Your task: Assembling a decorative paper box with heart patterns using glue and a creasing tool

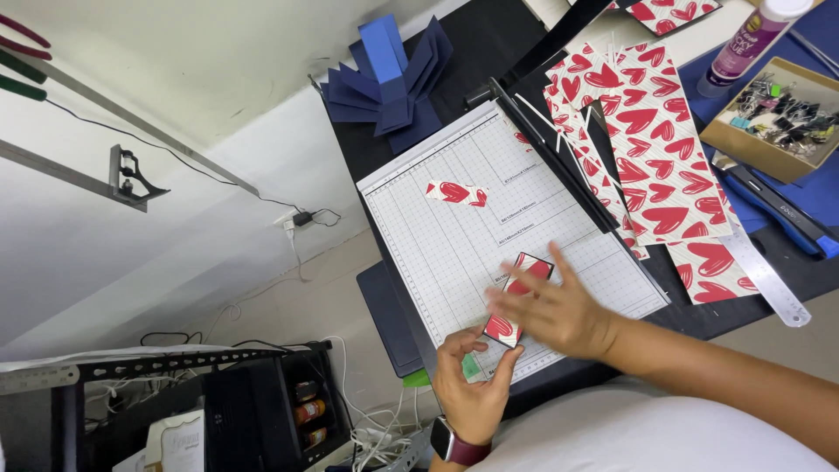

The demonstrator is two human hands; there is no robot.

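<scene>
A folded strip of white paper with red hearts and dark edges (517, 297) lies on the gridded white cutting board (454, 236) of a paper trimmer. My left hand (470, 385), with a watch on its wrist, pinches the strip's near end between thumb and fingers. My right hand (559, 310) lies flat with spread fingers over the strip's middle, pressing it to the board. A small scrap of heart paper (456, 193) rests farther up the board.
Heart-patterned sheets (660, 149) lie to the right of the trimmer's black blade arm (559, 157). Beside them are a steel ruler (769, 280), a blue knife (786, 214), a box of binder clips (778, 114), a glue bottle (752, 39) and folded navy paper (393, 79).
</scene>
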